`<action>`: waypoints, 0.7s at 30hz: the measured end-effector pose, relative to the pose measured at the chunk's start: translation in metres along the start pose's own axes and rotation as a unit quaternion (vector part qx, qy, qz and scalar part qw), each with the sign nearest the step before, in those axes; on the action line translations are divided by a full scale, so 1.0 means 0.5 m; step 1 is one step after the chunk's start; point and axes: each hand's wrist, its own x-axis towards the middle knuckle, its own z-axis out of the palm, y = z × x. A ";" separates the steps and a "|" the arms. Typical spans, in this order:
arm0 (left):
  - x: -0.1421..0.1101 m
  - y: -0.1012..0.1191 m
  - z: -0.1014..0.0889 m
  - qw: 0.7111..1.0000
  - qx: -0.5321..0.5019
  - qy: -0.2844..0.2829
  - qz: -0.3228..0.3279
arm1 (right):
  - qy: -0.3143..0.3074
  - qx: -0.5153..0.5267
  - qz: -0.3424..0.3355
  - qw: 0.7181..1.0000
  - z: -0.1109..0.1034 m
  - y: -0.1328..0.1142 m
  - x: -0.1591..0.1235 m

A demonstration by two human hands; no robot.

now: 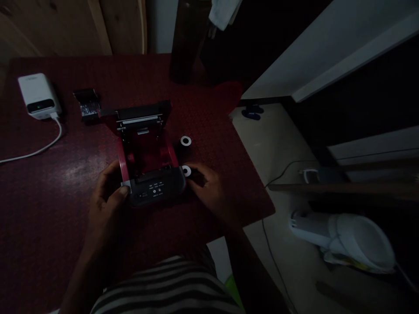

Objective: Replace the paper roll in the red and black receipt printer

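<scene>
Near the table's [49,218] far left corner sits a white box [38,95] with a small lit display, its white cable [39,150] trailing off toward the left edge. Just beside it, further in, lies a small black part [87,104]. At the middle of the table, close to the near edge, stands a compact printer [149,174] with its lid [140,115] swung up and back, the red-lined paper bay open to view; its long axis runs from the near edge toward the far edge. The left hand [108,196] is curled around the printer's near left corner, thumb on the front panel, steadying it. Touching the printer's near right corner is a small roll [186,171] with a pale core; the right hand [206,187] has its fingers closed about it, though in this dim light how firmly cannot be told. So this roll lies just right of the open bay, by the right hand. A second roll [186,141] stands apart, further back on the right.
</scene>
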 end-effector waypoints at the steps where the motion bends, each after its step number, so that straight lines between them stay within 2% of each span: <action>1: 0.000 -0.001 0.000 1.000 -0.002 0.003 0.005 | 0.006 -0.001 0.006 1.000 -0.013 -0.012 -0.006; 4: 0.002 -0.006 0.000 1.000 -0.007 0.009 0.007 | 0.022 -0.040 0.007 0.999 -0.072 -0.080 -0.020; 6: 0.002 -0.008 -0.001 1.000 -0.016 0.007 0.004 | -0.009 -0.095 -0.061 0.994 -0.105 -0.143 -0.013; 8: 0.001 -0.007 0.000 1.000 -0.031 0.001 0.003 | -0.063 -0.142 -0.147 0.977 -0.112 -0.199 0.012; 10: 0.000 -0.004 0.000 0.999 -0.034 -0.008 -0.002 | -0.116 -0.194 -0.224 0.948 -0.087 -0.236 0.049; 12: -0.001 0.000 0.001 1.000 -0.027 -0.008 -0.001 | -0.165 -0.254 -0.265 0.915 -0.040 -0.252 0.088; 15: 0.000 0.007 0.002 1.000 -0.015 -0.012 0.003 | -0.229 -0.361 -0.258 0.867 0.034 -0.255 0.130; 17: 0.000 0.013 0.004 1.000 -0.016 -0.018 0.004 | -0.248 -0.419 -0.241 0.840 0.068 -0.258 0.144; 21: -0.004 0.021 0.007 0.999 -0.027 -0.020 -0.004 | -0.249 -0.470 -0.209 0.821 0.097 -0.264 0.158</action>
